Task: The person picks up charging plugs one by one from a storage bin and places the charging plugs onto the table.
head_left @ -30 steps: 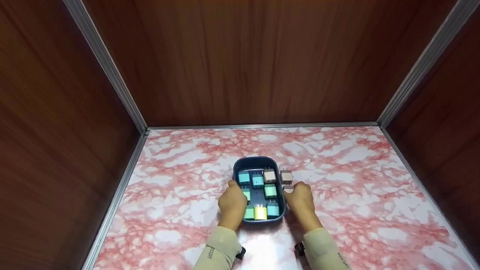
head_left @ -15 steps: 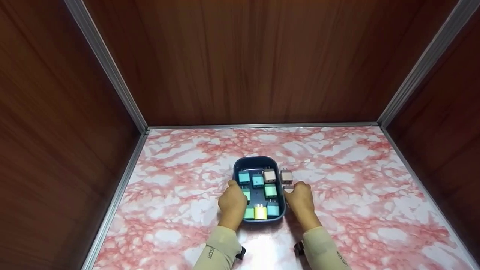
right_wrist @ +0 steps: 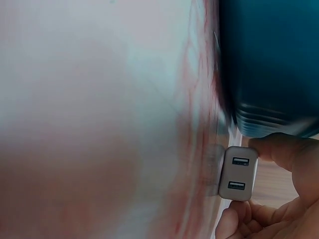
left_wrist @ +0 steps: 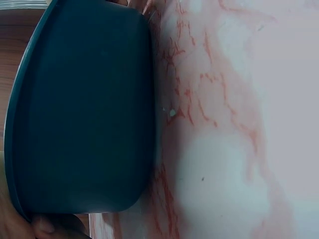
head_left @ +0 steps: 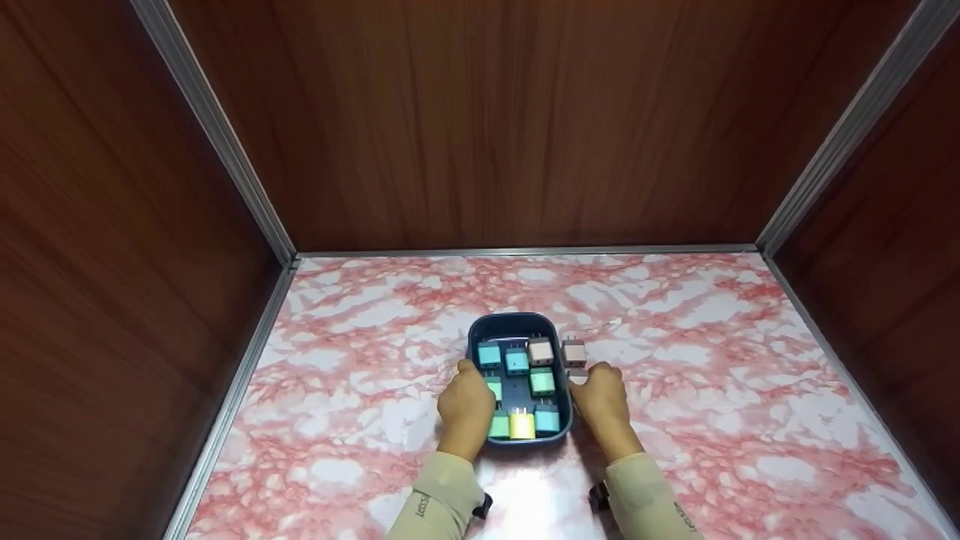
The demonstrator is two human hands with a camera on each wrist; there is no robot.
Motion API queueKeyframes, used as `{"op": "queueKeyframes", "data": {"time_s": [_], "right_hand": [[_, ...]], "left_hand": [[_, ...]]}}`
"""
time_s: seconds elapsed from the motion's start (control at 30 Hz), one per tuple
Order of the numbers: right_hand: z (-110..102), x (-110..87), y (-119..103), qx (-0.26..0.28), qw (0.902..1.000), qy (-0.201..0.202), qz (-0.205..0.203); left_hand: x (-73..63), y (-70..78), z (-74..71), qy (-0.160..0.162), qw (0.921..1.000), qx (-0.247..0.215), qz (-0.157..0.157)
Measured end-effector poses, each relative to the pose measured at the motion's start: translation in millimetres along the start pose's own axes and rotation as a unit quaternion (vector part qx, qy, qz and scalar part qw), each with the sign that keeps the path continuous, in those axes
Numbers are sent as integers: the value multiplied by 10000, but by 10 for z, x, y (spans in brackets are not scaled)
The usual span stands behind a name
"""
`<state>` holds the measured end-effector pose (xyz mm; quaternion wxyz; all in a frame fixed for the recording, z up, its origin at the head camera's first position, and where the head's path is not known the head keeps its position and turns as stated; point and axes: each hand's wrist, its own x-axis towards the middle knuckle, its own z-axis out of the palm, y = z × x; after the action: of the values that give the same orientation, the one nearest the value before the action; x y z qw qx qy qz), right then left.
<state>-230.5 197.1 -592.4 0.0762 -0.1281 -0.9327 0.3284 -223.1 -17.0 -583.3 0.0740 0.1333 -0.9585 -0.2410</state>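
A dark blue plastic bin (head_left: 514, 324) with rounded corners stands on the table, holding several USB chargers: blue, green, pinkish-beige and a yellow one (head_left: 522, 425). My left hand (head_left: 465, 409) grips the bin's left side; in the left wrist view its fingers (left_wrist: 45, 226) curl at the rim. Just outside the right wall, my right hand (head_left: 602, 401) pinches a pinkish-beige USB charger (right_wrist: 239, 173) between thumb and fingers. Two USB ports on that charger show in the right wrist view. Beyond it, another pinkish-beige charger (head_left: 574, 352) stands on the table close to the bin.
The table (head_left: 697, 330) has a red and white marbled surface. Brown wood-grain panels (head_left: 517, 135) rise at the back and on both sides, edged with grey metal strips. A bright light reflection lies between the forearms.
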Motion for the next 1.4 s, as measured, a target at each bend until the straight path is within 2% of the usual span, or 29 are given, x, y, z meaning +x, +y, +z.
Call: {"op": "queueKeyframes", "data": {"time_s": [0.5, 0.83, 1.17, 1.4], "right_hand": [[-18, -28, -1, 28, 10000, 51, -54], [-153, -47, -84, 103, 9999, -55, 51], [-289, -66, -213, 362, 9992, 50, -143], [-381, -86, -322, 440, 9983, 52, -368]], "left_hand": [[-4, 1, 6, -56, 9999, -95, -3], [-9, -9, 12, 116, 9999, -30, 82], [11, -2, -19, -196, 9998, 25, -27], [2, 1, -6, -211, 9997, 106, -18]]}}
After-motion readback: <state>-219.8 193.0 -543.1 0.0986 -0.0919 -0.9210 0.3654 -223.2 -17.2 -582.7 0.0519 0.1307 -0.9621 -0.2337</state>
